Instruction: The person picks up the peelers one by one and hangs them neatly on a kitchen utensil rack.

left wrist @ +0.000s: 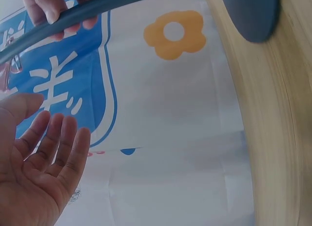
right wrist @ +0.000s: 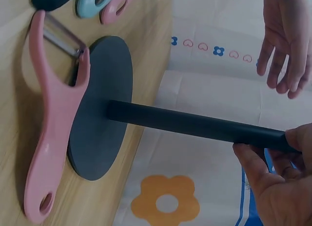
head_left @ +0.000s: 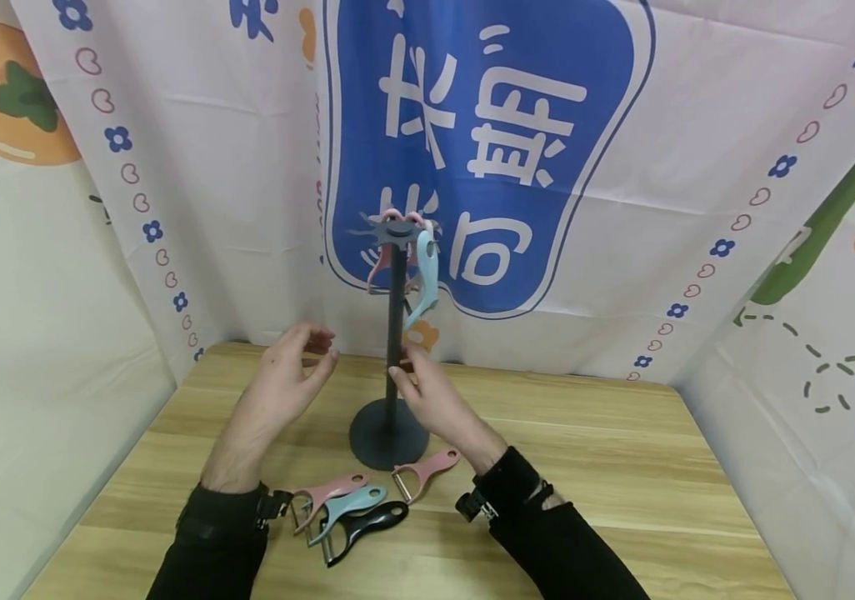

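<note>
My right hand (head_left: 438, 396) grips the dark pole of an upright stand (head_left: 396, 312) partway up, thumb on one side and fingers on the other. To the left of the pole, my left hand (head_left: 288, 375) is held in the air, its fingers relaxed and holding nothing. A light blue peeler (head_left: 427, 271) and pink peelers (head_left: 378, 268) hang from the hooks at the top. Beside the round base, a pink peeler (right wrist: 46, 123) lies on the table. Another pink peeler (head_left: 333, 487), a light blue peeler (head_left: 352, 502) and a black peeler (head_left: 367, 523) lie overlapping in front.
The wooden table (head_left: 585, 467) ends at a printed cloth backdrop (head_left: 247, 167) close behind the stand. More printed cloth (head_left: 810, 467) closes in the right side.
</note>
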Available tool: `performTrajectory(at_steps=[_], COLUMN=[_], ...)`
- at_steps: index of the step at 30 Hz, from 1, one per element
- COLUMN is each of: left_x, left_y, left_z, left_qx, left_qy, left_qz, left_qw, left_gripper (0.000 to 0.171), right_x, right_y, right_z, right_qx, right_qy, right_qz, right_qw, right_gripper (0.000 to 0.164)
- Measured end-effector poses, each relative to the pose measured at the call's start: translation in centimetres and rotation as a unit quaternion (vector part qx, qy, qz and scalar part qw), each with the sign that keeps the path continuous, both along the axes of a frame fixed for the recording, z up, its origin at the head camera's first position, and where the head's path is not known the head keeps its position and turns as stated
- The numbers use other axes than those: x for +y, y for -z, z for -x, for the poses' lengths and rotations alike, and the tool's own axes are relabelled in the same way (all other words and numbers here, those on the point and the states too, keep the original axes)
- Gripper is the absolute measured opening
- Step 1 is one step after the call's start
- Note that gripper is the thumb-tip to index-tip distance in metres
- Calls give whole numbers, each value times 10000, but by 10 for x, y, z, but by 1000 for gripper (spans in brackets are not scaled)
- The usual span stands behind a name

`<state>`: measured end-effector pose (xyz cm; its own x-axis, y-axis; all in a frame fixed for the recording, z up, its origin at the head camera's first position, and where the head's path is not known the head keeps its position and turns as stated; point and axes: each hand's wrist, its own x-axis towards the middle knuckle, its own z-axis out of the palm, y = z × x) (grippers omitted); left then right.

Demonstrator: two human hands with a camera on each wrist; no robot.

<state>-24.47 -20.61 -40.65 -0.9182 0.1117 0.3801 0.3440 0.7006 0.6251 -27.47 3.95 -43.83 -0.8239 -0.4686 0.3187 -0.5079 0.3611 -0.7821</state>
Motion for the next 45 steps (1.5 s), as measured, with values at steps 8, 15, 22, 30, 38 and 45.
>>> performTrajectory(at_steps=[8, 15, 22, 30, 38, 45], left_x=[4, 9, 16, 26, 46, 74], left_y=[2, 3, 4, 4, 9, 19], left_z=[3, 2, 1, 2, -1, -9], left_qx=[58, -79, -46, -122, -99, -89], left_qy=[132, 181, 339, 505, 753, 1153], left_qz=[16, 55, 89, 194, 390, 777], left_qw=[9999, 9998, 9994, 9985, 9963, 9903], left_gripper=[33, 33, 31, 30, 31, 36], right_x=[35, 70, 100, 133, 156, 169], right_y=[2, 5, 2, 6, 6, 6], right_z=[10, 14, 11, 8, 3, -4], right_qx=[241, 182, 255, 318, 257, 153], right_qy=[286, 480, 589, 692, 708, 779], right_qz=[56, 207, 384, 360, 453, 500], right_qw=[9993, 9985, 9972, 9964, 9961, 9956], right_gripper=[33, 28, 24, 25, 24, 25])
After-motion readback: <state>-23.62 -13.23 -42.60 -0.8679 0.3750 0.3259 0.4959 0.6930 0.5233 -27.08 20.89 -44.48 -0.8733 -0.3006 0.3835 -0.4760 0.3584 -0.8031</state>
